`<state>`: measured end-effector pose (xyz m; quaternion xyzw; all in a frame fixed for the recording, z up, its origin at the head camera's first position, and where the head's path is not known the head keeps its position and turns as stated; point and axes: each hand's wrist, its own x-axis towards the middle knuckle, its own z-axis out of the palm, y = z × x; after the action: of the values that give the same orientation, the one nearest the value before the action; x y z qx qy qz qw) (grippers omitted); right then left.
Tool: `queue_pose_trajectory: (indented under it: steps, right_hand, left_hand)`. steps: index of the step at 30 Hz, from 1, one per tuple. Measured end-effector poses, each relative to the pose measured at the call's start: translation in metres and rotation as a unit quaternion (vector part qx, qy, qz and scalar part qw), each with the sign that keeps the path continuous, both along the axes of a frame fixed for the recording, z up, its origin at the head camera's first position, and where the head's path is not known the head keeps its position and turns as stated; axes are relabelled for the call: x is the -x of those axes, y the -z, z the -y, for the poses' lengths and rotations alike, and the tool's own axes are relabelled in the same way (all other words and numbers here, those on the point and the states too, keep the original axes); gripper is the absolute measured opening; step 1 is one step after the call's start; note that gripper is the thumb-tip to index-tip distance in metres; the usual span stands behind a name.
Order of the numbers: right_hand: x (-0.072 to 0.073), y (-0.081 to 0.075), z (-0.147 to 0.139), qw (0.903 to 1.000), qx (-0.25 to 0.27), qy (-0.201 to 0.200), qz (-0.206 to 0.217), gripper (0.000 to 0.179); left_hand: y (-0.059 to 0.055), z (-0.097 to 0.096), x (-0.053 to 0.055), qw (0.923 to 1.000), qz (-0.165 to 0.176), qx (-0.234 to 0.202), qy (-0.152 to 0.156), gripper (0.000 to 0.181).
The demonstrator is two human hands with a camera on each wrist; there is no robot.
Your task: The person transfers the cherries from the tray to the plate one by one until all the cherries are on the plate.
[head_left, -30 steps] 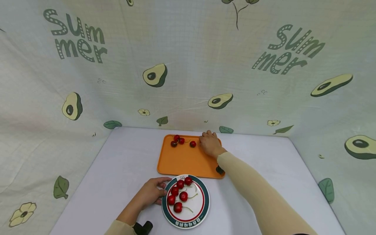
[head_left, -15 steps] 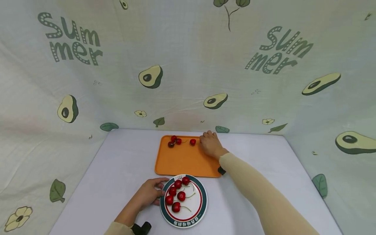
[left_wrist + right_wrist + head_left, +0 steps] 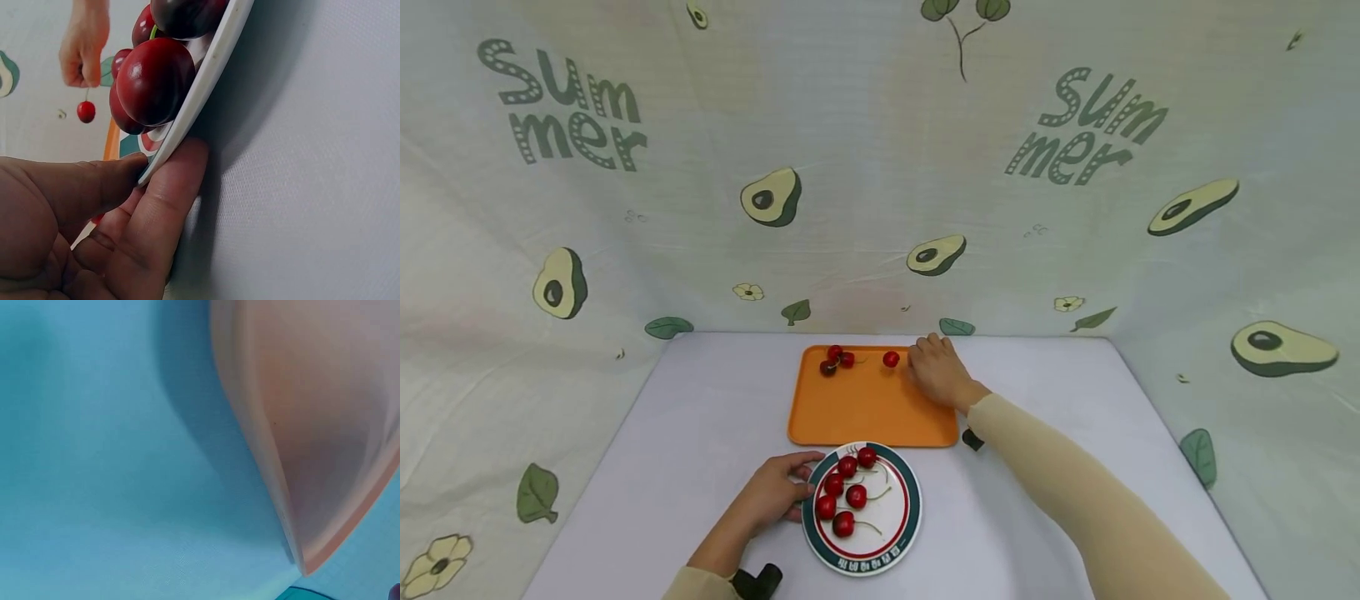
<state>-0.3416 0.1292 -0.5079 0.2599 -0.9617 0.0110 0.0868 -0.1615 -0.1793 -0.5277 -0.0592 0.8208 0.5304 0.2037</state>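
My left hand (image 3: 775, 492) grips the left rim of a white plate (image 3: 914, 504) with a green and red border, thumb above and fingers beneath. Several red cherries (image 3: 843, 523) with stems lie on the plate. At the far right of an orange tray (image 3: 872, 408), my right hand (image 3: 937, 368) pinches the stem of a single cherry (image 3: 891, 359). In the left wrist view that cherry (image 3: 85, 112) dangles below the fingers, off the tray surface. The right wrist view shows mainly the tray edge (image 3: 269, 462), with one fingertip at the lower right corner.
Several more cherries (image 3: 847, 360) sit clustered in the tray's far left corner. Plate and tray stand close together on a white table (image 3: 715, 400). Behind rises a printed cloth (image 3: 850, 125) with avocados and lettering. A black wrist mount (image 3: 757, 582) sits on the left wrist.
The cherry at my right hand has risen slightly from the tray. My left hand keeps its grip on the plate. The head view has turned a little, shifting everything leftward.
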Motion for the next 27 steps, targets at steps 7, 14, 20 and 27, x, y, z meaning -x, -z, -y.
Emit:
queue_pose_trajectory:
  steps: [7, 14, 20, 27]
  right_hand:
    - [-0.016, -0.006, -0.002, 0.9994, -0.004, -0.028, -0.019, 0.018]
    - [-0.032, -0.011, -0.004, 0.9983, -0.001, -0.049, -0.03, 0.018]
    - [-0.055, -0.01, -0.004, 0.9966, 0.016, -0.07, -0.039, 0.018]
    - [-0.082, -0.008, -0.007, 0.994, 0.024, -0.083, -0.066, 0.019]
  left_hand:
    - [0.0, 0.001, -0.001, 1.0, 0.002, -0.004, -0.007, 0.053]
    - [-0.001, 0.0, -0.001, 0.9998, 0.004, 0.005, -0.019, 0.052]
    - [-0.003, -0.002, -0.001, 0.9997, 0.001, 0.014, -0.019, 0.053]
    - [-0.004, -0.006, 0.001, 0.9993, -0.01, 0.036, -0.008, 0.053]
